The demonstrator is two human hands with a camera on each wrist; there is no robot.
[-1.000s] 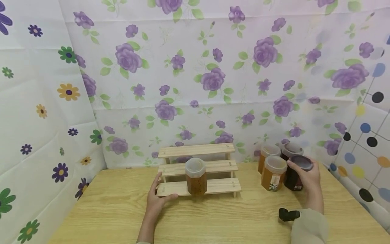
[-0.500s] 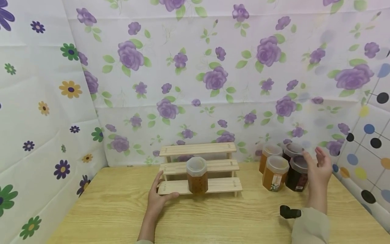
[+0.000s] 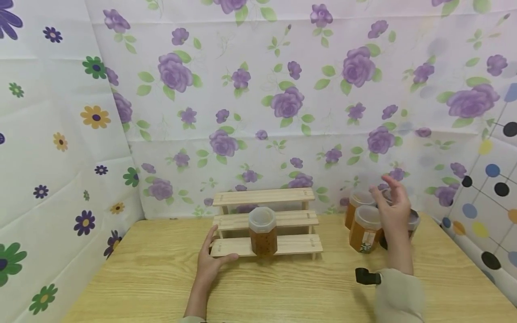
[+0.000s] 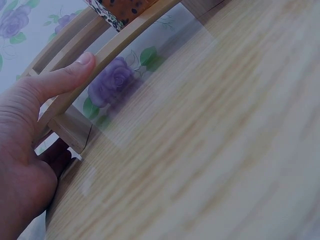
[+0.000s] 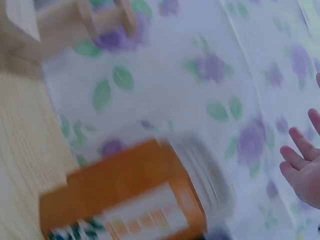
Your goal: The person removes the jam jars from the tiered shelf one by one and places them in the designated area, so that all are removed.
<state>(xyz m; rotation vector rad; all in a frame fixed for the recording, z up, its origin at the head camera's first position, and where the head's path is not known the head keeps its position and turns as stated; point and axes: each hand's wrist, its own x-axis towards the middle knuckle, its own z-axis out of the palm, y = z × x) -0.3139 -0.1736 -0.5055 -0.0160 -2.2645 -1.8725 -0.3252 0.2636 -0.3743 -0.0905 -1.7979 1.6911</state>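
Observation:
A three-step wooden shelf rack (image 3: 263, 196) stands on the table. On its lowest step sits an amber jar with dark specks (image 3: 264, 242) and a translucent white lid. My left hand (image 3: 209, 262) holds the rack's left end; in the left wrist view its thumb (image 4: 75, 72) lies on the front board and its fingers go behind the leg. My right hand (image 3: 396, 213) is raised over the jar group with fingers loosely bent, holding nothing. Below it are a labelled amber jar (image 3: 359, 235), another amber jar (image 3: 350, 216) behind, and dark jars (image 3: 414, 222) partly hidden by the hand.
The wood-grain table (image 3: 282, 291) ends at a hanging cloth with purple roses (image 3: 258, 103). Cloths with coloured flowers (image 3: 56, 179) and coloured dots (image 3: 492, 202) hang at the left and right. A black device (image 3: 367, 276) sits at my right wrist.
My right hand has let go of the near dark jar, lifted off to its right, then swung left above the jars. The left hand stays at the rack.

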